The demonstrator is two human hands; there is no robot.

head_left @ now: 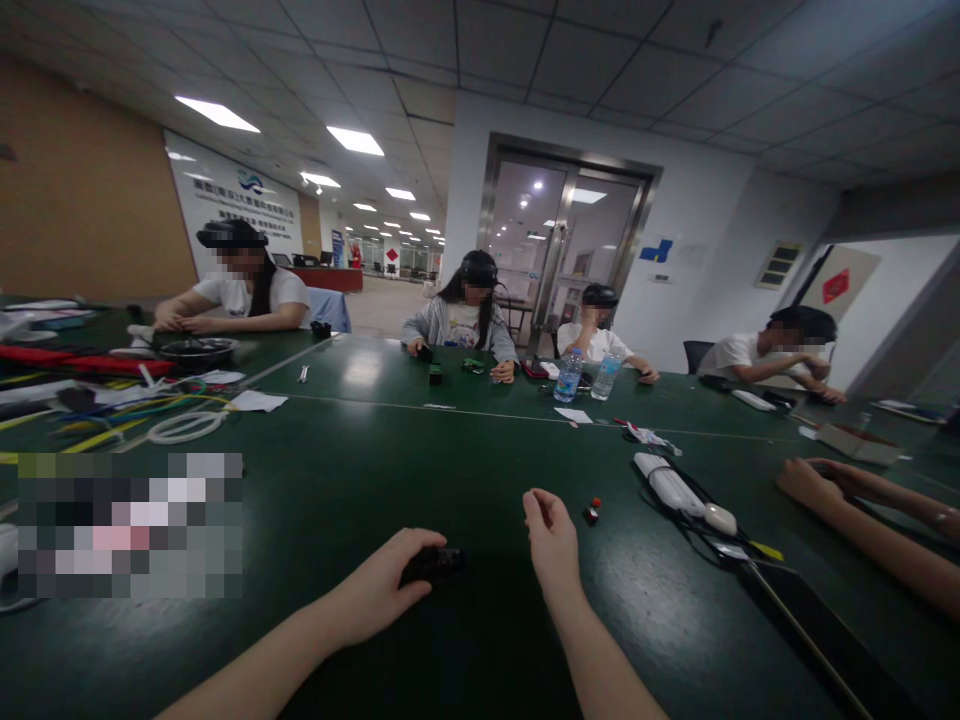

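My left hand (386, 590) rests low over the green table (480, 660), its thumb and fingers closed around a small black object (444, 562). That object's dark surface blends into the tabletop, so its kind is unclear. To the right, my right hand (551, 540) is raised a little, with thumb and fingertips brought together. Whatever they may pinch is too small or hidden to make out. Just beyond this hand lies a small black piece with a red-orange top (593, 511).
A white power strip (667, 487) with black cables lies to the right, near another person's forearms (862, 510). Tangled wires (97, 410) and a coiled white cable (187, 427) occupy the left. Two water bottles (568, 377) stand further back, where several people sit.
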